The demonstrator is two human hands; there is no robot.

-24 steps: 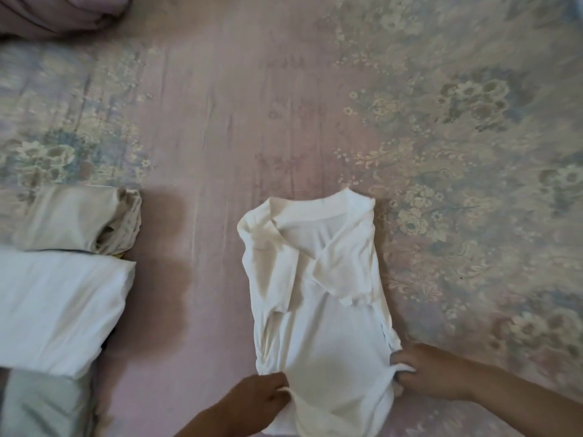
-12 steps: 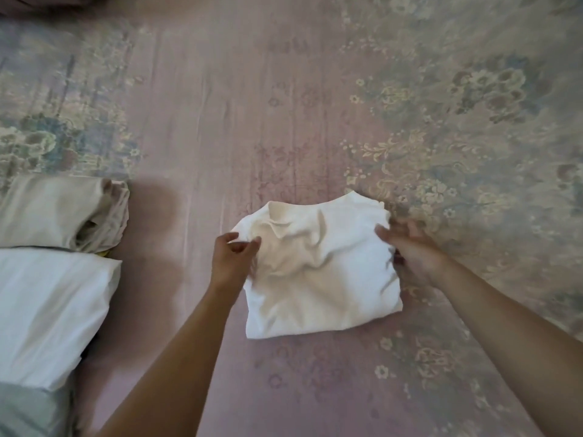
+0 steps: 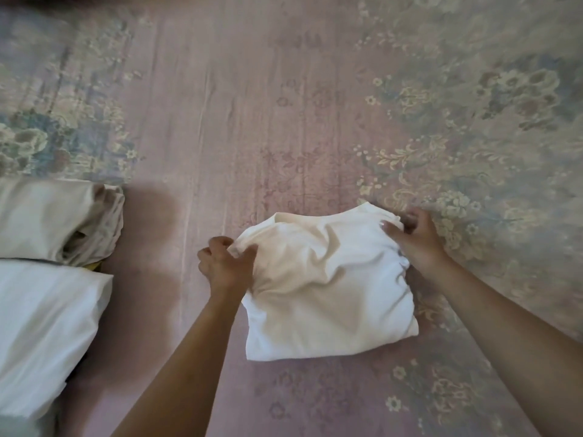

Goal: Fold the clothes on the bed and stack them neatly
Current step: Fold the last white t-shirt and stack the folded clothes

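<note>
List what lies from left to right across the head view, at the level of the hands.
Folded beige garment at the left edge → left hand gripping the cloth's left corner → folded white shirt → right hand gripping its right corner → floral bedsheet.

Pink floral bedspread (image 3: 252,105) in soft, dim light

Just one view here, a wide-angle head cam looking forward and steeply down at the pink floral-patterned bed (image 3: 220,121). It sits close, with the folded white cotton shirt (image 3: 328,291) just below center of frame. Both forearms run up from the bottom edge to that shirt. No second view to overlap with.
</note>
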